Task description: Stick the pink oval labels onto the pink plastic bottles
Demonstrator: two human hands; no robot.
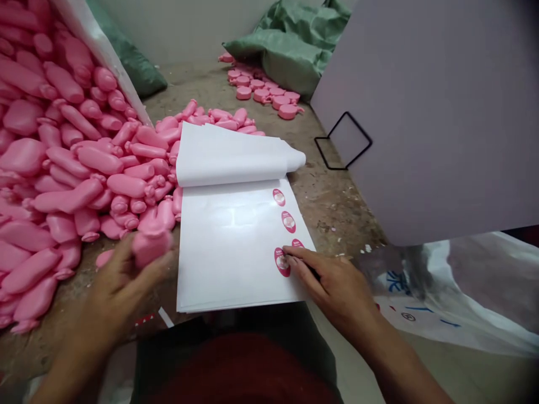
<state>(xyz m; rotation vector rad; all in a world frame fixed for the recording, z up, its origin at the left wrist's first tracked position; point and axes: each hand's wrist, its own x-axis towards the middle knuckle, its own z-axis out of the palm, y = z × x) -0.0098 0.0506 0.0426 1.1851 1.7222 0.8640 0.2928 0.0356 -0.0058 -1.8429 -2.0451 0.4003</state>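
Note:
My left hand (126, 280) is wrapped round a pink bottle (150, 247), slightly blurred, left of a stack of white sheets. The sheets (227, 247) lie before me with the upper ones (236, 160) folded back. Down the right side of the top sheet are oval pink stickers (288, 221). My right hand (324, 275) pinches an oval sticker (281, 262) at its upper right edge, near the sheet's right edge. That sticker overlaps the sheet in view; whether it is fully off the backing I cannot tell.
A large heap of pink bottles (96, 160) spills from the left. Flat round pink pieces (280, 101) lie at the back beside a green sack (295, 50). A grey-white panel (442, 123) and black wire frame (343, 140) stand right, above a printed plastic bag (455, 297).

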